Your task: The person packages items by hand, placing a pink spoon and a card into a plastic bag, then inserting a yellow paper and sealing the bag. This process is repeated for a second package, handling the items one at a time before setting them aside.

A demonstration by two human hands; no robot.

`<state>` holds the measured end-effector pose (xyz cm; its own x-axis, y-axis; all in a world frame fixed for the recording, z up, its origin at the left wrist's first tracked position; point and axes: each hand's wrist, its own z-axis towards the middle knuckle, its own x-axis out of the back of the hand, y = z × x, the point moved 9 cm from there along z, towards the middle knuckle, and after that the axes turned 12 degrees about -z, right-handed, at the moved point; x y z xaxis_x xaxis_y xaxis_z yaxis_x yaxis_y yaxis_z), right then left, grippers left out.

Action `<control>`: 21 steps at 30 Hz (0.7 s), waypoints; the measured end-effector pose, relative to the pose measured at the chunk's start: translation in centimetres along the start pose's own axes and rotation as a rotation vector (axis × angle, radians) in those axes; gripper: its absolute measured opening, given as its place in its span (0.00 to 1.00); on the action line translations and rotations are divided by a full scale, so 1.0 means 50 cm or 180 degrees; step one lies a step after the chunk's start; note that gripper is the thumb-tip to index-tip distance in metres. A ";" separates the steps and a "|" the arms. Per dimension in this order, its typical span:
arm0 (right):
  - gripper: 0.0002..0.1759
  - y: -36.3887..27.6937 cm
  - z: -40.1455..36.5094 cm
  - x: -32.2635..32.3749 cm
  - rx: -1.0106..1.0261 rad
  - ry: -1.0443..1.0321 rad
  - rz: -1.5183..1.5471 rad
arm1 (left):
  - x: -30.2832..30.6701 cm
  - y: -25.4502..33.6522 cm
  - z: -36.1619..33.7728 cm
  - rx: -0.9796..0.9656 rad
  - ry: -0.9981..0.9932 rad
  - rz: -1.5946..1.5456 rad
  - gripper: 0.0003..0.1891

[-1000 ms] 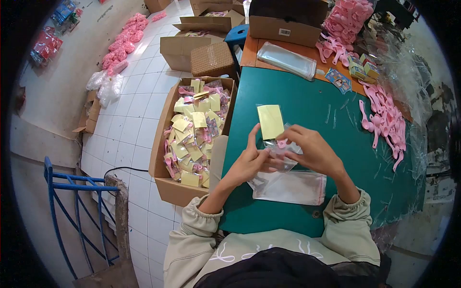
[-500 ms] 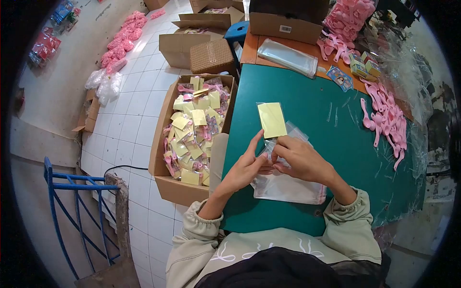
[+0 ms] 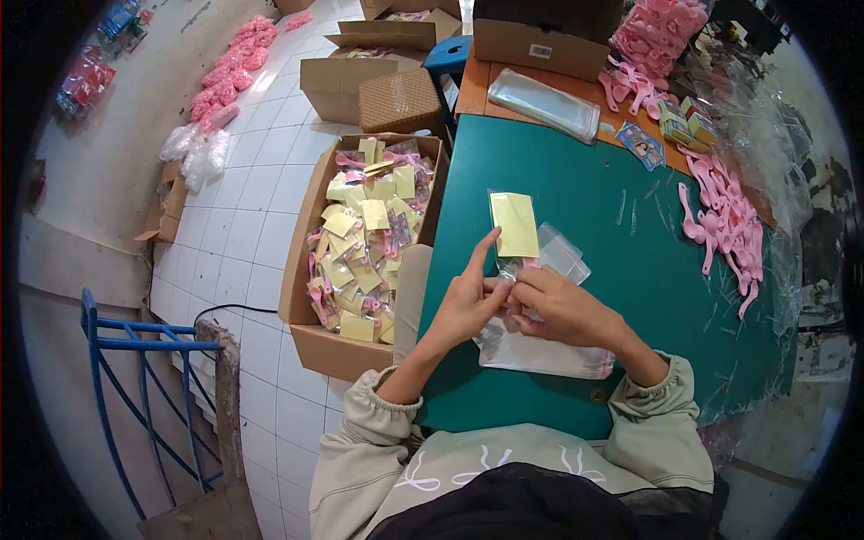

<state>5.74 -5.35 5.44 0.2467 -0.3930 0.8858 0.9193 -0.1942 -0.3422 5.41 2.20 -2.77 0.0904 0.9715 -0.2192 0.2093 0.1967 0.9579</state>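
Observation:
A clear plastic bag [image 3: 506,270] with a yellow card [image 3: 515,225] in it lies between my hands on the green table top; a bit of pink shows below the card. My left hand [image 3: 468,301] pinches the bag's lower end, its index finger stretched along the card's left edge. Closed fingers of my right hand [image 3: 558,306] grip the same end, close against my left fingertips. What exactly sits between the fingertips is partly hidden. Under my hands lies a stack of flat clear bags [image 3: 549,358], with more bag film [image 3: 565,256] sticking out behind my right hand.
Left of the table, a cardboard box [image 3: 310,346] holds many packed bags with yellow cards. Pink spoons [image 3: 720,220] are piled on the right. Further back are a bundle of clear bags [image 3: 544,105], small boxes [image 3: 688,124] and a carton [image 3: 540,45]. A blue metal rail [image 3: 144,342] stands at left.
The bag with the yellow card has turned slightly more upright. My right hand has drawn closer to my left, and their fingertips now meet at the bag's lower end.

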 end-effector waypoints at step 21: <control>0.31 0.103 -0.086 0.078 -0.0922 0.0550 -0.0384 | -0.024 0.010 0.003 -0.0045 -0.0277 -0.1366 0.11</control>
<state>10.13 -11.73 5.78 0.0633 -0.4931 0.8676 0.8075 -0.4856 -0.3349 5.54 1.12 -2.06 0.0802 0.7867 -0.6122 0.2324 0.5825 0.7789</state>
